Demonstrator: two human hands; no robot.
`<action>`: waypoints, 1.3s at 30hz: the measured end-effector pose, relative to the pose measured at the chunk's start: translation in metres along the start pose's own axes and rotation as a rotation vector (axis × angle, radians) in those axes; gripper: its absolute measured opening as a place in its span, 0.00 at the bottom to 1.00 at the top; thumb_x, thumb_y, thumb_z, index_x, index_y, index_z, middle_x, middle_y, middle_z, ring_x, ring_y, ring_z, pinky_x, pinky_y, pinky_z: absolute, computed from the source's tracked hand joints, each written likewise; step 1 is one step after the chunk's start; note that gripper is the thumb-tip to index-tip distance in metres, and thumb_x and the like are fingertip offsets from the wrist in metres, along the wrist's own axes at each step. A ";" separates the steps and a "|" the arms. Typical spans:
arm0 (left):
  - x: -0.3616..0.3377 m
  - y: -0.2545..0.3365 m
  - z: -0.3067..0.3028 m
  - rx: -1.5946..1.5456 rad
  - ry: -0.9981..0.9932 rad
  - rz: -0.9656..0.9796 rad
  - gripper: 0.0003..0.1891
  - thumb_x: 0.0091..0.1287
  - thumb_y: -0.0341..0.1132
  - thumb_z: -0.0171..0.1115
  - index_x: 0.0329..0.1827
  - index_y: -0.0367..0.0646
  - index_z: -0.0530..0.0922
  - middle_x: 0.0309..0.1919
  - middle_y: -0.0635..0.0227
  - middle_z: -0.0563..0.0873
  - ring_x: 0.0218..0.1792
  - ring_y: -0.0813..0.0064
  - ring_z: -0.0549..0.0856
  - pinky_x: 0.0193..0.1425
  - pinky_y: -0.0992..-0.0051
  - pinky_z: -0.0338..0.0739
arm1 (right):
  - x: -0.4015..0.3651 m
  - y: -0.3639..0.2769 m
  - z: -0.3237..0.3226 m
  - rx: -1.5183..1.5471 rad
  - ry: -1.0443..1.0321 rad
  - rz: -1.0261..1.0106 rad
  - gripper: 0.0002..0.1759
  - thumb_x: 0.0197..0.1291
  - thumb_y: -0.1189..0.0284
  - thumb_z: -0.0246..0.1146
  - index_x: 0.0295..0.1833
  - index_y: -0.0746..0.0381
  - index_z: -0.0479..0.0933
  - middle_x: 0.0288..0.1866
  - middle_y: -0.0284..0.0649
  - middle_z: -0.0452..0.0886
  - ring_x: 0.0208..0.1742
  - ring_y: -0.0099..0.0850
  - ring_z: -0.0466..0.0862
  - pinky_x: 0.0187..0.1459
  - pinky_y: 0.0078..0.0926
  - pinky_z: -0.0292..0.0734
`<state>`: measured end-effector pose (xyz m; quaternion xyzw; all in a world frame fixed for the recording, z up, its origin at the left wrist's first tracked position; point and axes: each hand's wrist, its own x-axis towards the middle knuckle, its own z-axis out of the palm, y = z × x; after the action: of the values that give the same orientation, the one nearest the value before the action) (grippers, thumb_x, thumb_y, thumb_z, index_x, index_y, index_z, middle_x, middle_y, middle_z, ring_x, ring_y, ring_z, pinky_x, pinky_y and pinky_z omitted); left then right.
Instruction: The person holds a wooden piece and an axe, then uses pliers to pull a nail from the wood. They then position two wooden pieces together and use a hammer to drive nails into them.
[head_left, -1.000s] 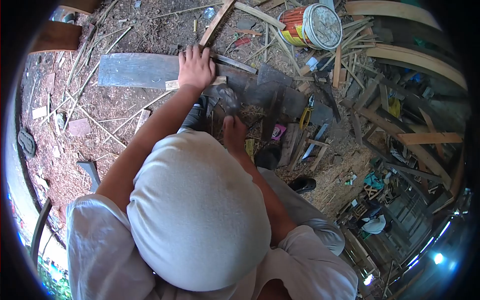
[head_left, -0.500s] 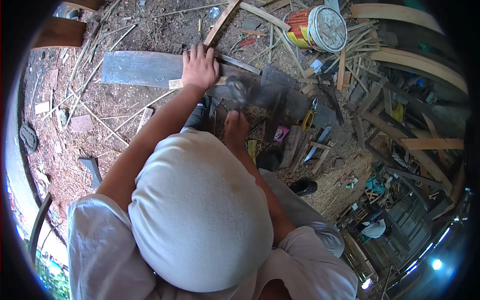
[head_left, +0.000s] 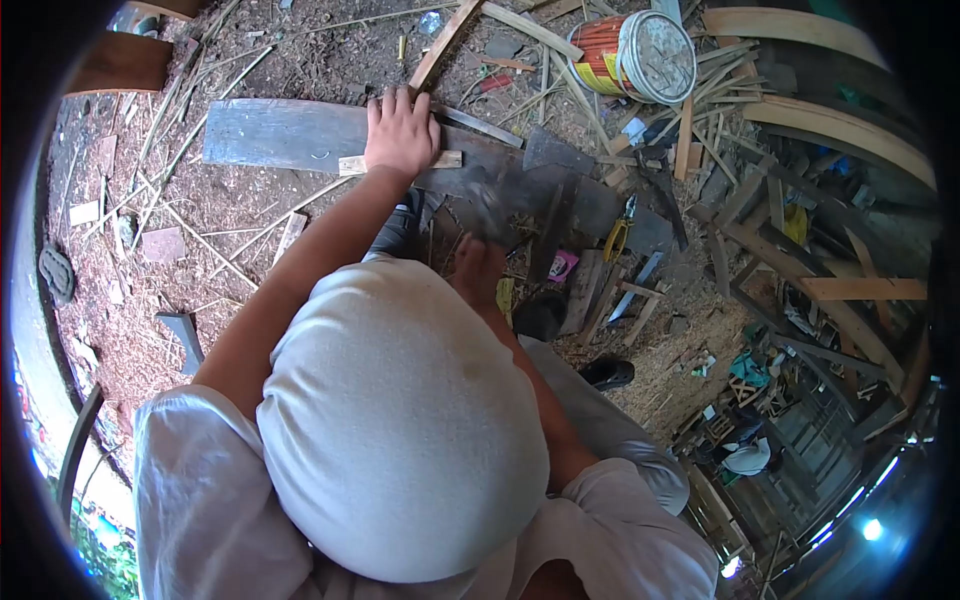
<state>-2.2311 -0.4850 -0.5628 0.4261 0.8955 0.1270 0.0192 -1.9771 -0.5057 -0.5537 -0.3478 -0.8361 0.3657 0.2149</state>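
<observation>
— Sawdust-covered dirt floor (head_left: 230, 215), offcuts and thin sticks everywhere, outdoor wood shop. No desk, the work is on the ground.

— Main piece?

— Long dark plank (head_left: 270, 135) lying flat across the top of the view. A pale wood strip (head_left: 447, 159) lies on it, roughly along its length.

— Left grip?

— Left grip (head_left: 400, 135) is released: palm down, fingers spread, pressing flat on the strip and the plank. It covers the strip's middle, and both ends stick out.

— Right?

— Right grip (head_left: 478, 270) is clenched around the handle of a dark tool (head_left: 490, 208). The head is motion-blurred, so I can't tell what tool it is. It sits just right of the strip's end, over the plank's near edge. Contact with the wood can't be told.

— Surroundings?

— Orange paint can (head_left: 600, 50) on its side at upper right, lid facing the camera, well apart from both grips. Yellow-handled pliers (head_left: 613, 238) lie among scraps right of the tool. Curved pale boards (head_left: 840, 125) are stacked at far right. The person's pale cap (head_left: 400, 430) fills the lower centre and hides the right wrist.
</observation>
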 end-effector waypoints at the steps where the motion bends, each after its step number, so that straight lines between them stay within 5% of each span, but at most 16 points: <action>1: 0.000 0.000 0.000 -0.032 0.010 0.008 0.23 0.73 0.45 0.52 0.66 0.42 0.76 0.64 0.52 0.78 0.71 0.51 0.72 0.76 0.48 0.61 | 0.009 -0.009 -0.003 -0.007 0.004 0.001 0.10 0.69 0.77 0.63 0.37 0.62 0.67 0.23 0.44 0.72 0.22 0.45 0.72 0.29 0.45 0.66; 3: 0.001 0.002 -0.001 -0.020 0.002 0.008 0.23 0.73 0.46 0.52 0.64 0.43 0.76 0.65 0.52 0.78 0.71 0.52 0.72 0.76 0.48 0.61 | 0.029 -0.024 -0.001 0.246 -0.049 0.468 0.11 0.68 0.79 0.63 0.35 0.62 0.66 0.22 0.47 0.69 0.22 0.52 0.71 0.28 0.47 0.66; 6: 0.001 -0.001 -0.002 -0.009 -0.035 -0.005 0.21 0.73 0.46 0.52 0.62 0.44 0.76 0.65 0.53 0.77 0.71 0.53 0.72 0.76 0.48 0.61 | 0.031 -0.030 -0.004 0.052 0.063 0.165 0.15 0.75 0.70 0.57 0.32 0.63 0.70 0.24 0.45 0.73 0.23 0.44 0.73 0.30 0.44 0.69; 10: 0.001 0.001 -0.003 -0.029 0.008 0.010 0.20 0.73 0.44 0.53 0.61 0.42 0.76 0.64 0.53 0.78 0.70 0.52 0.73 0.77 0.50 0.62 | 0.021 -0.028 -0.007 0.557 0.059 0.361 0.20 0.78 0.65 0.54 0.30 0.64 0.70 0.24 0.43 0.74 0.24 0.43 0.74 0.32 0.42 0.72; 12: 0.002 0.001 -0.004 -0.035 -0.017 0.000 0.20 0.73 0.44 0.53 0.60 0.42 0.76 0.63 0.53 0.78 0.70 0.52 0.74 0.76 0.50 0.63 | 0.030 -0.029 0.000 0.038 -0.025 0.344 0.23 0.77 0.55 0.56 0.39 0.66 0.78 0.25 0.41 0.77 0.28 0.28 0.78 0.34 0.35 0.73; 19: 0.001 -0.001 0.000 0.004 -0.005 0.008 0.22 0.73 0.46 0.52 0.64 0.42 0.76 0.64 0.53 0.78 0.71 0.53 0.72 0.78 0.49 0.61 | 0.014 -0.024 0.002 0.163 -0.011 0.282 0.23 0.75 0.56 0.58 0.42 0.69 0.78 0.26 0.51 0.78 0.27 0.42 0.81 0.36 0.43 0.75; 24: 0.002 0.000 0.000 -0.045 -0.004 0.014 0.23 0.73 0.46 0.52 0.66 0.42 0.75 0.65 0.52 0.77 0.73 0.51 0.71 0.79 0.48 0.59 | 0.030 -0.023 0.005 0.255 -0.042 0.526 0.25 0.76 0.53 0.57 0.40 0.68 0.77 0.23 0.39 0.76 0.27 0.26 0.76 0.31 0.33 0.72; 27: 0.002 -0.002 -0.001 -0.037 -0.018 0.001 0.23 0.73 0.45 0.52 0.66 0.42 0.75 0.65 0.52 0.77 0.73 0.51 0.71 0.79 0.49 0.59 | 0.025 -0.021 0.004 0.152 0.098 0.233 0.26 0.76 0.52 0.57 0.39 0.67 0.77 0.22 0.37 0.75 0.26 0.26 0.77 0.31 0.32 0.71; 30: 0.001 0.000 -0.005 -0.039 -0.030 0.019 0.23 0.73 0.44 0.52 0.66 0.41 0.75 0.66 0.53 0.77 0.73 0.52 0.71 0.80 0.49 0.60 | 0.016 -0.019 -0.001 0.406 0.032 0.328 0.26 0.77 0.52 0.55 0.37 0.66 0.76 0.22 0.36 0.74 0.26 0.25 0.76 0.30 0.32 0.70; 33: 0.002 0.000 -0.003 -0.038 0.026 0.013 0.22 0.73 0.45 0.52 0.64 0.43 0.75 0.64 0.53 0.78 0.72 0.51 0.71 0.79 0.49 0.59 | 0.028 -0.018 0.007 0.179 -0.033 0.470 0.26 0.77 0.52 0.55 0.34 0.64 0.75 0.23 0.30 0.72 0.26 0.21 0.74 0.29 0.28 0.68; 37: 0.000 -0.005 0.002 -0.033 -0.040 0.003 0.22 0.72 0.45 0.53 0.64 0.43 0.75 0.64 0.54 0.78 0.72 0.52 0.71 0.79 0.49 0.59 | 0.022 -0.022 0.008 0.100 0.081 0.252 0.25 0.77 0.53 0.54 0.34 0.64 0.75 0.23 0.33 0.72 0.26 0.24 0.75 0.30 0.32 0.69; 39: -0.001 -0.004 0.001 -0.042 0.015 0.012 0.23 0.72 0.45 0.53 0.65 0.43 0.75 0.64 0.53 0.77 0.72 0.52 0.71 0.79 0.49 0.60 | 0.017 -0.025 0.000 0.392 0.065 0.309 0.24 0.77 0.55 0.55 0.34 0.64 0.75 0.22 0.34 0.72 0.25 0.27 0.75 0.30 0.33 0.69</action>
<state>-2.2333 -0.4879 -0.5653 0.4301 0.8901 0.1492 0.0208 -1.9989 -0.5052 -0.5328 -0.4347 -0.6787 0.5381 0.2467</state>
